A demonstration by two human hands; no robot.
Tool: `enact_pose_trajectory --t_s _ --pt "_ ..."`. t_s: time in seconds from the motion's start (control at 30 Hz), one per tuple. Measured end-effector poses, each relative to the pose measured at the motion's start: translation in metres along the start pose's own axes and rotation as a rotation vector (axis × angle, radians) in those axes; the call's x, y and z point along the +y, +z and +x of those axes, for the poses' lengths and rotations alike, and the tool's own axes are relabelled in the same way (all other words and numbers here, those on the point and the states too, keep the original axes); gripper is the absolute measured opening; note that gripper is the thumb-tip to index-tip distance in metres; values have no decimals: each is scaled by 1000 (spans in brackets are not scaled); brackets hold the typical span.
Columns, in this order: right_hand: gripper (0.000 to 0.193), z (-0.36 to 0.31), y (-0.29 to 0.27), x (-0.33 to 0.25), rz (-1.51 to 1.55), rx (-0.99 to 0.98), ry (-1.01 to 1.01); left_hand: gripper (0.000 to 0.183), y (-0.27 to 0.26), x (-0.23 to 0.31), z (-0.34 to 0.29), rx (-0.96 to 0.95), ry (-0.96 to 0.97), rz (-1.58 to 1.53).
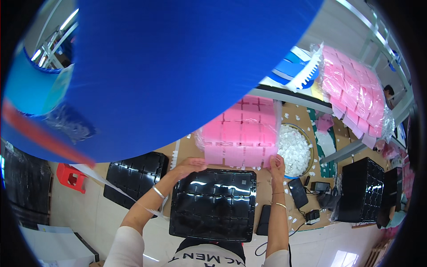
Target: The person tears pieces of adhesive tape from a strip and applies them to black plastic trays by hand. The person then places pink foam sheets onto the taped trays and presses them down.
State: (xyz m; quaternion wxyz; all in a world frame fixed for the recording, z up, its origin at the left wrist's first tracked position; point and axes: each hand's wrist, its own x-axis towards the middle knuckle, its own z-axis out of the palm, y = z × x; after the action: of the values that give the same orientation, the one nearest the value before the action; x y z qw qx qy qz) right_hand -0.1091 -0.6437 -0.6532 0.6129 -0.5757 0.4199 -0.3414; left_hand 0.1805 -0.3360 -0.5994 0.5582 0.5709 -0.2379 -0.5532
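Observation:
A pink sheet (238, 154) with slits and cut-outs spans the space between my two hands, at the near end of a stack of pink sheets (249, 118) in clear plastic. My left hand (193, 165) has its fingers closed at the sheet's near left corner. At the near right corner, my right hand (277, 167) pinches the edge between thumb and fingers. Just below the sheet, close to my body, lies a glossy black plastic tray (213, 204) with moulded compartments. The upper part of the pink stack is partly hidden by a large blue surface.
The big blue surface (155, 66) covers the upper left. Right of the stack stands a round basin (311, 162) of white pieces. Phone (298, 192), adapter (320, 186) and stacked black trays (361, 189) lie right. Another black tray (133, 175) is left, by a red stool (71, 177).

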Motion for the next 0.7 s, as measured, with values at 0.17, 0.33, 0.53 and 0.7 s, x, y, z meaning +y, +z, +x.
enact_pose_trajectory --t_s 0.17,0.33,0.53,0.7 --pt "47 -18 3 -8 31 82 -28 17 13 9 -2 40 27 43" --pt "46 -93 26 -47 88 15 -21 13 7 4 -62 120 -37 162" --pt "44 -208 12 -49 -33 -46 66 11 3 -53 -153 190 -242 106" --pt "42 -282 1 -25 -172 -70 114 14 13 -86 -214 218 -428 -38"
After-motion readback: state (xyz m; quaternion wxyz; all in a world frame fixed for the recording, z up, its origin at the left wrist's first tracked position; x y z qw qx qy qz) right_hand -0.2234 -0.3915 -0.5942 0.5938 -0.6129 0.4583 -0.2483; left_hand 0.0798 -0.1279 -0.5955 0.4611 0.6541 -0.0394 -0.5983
